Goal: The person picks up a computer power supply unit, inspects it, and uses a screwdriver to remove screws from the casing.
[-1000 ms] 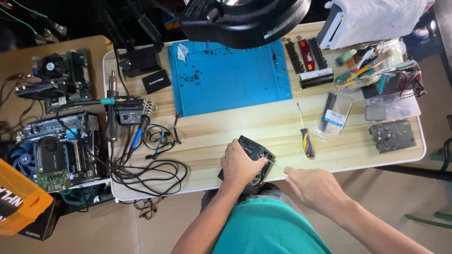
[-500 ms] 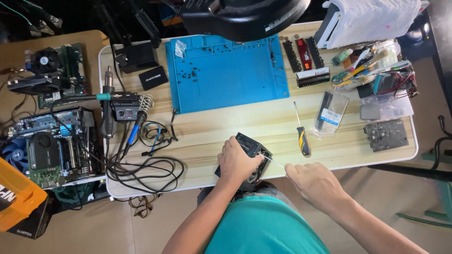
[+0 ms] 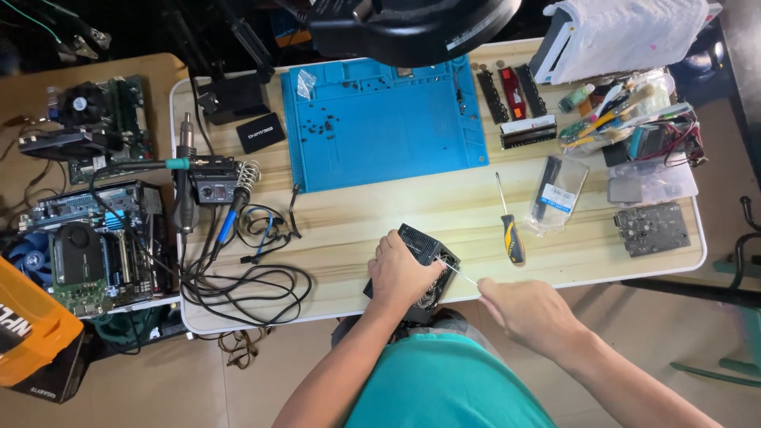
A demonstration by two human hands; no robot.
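Observation:
A black boxy power supply unit with a fan grille (image 3: 428,252) rests on the near edge of the pale wooden table (image 3: 357,218). My left hand (image 3: 399,273) lies on top of it and grips it. My right hand (image 3: 519,311), just off the table's near edge, holds a thin screwdriver (image 3: 460,274) whose shaft points at the unit's right side. A second screwdriver with a black and yellow handle (image 3: 510,226) lies on the table to the right of the unit.
A blue work mat (image 3: 380,119) with small screws lies at the back. A soldering station and tangled cables (image 3: 230,238) sit left, with computer boards (image 3: 87,238) beyond. Memory sticks (image 3: 515,99), tools and a circuit board (image 3: 652,228) sit right. A round lamp (image 3: 412,24) hangs overhead.
The view has shifted slightly. My hands stay on the power supply unit and the thin screwdriver, with little movement.

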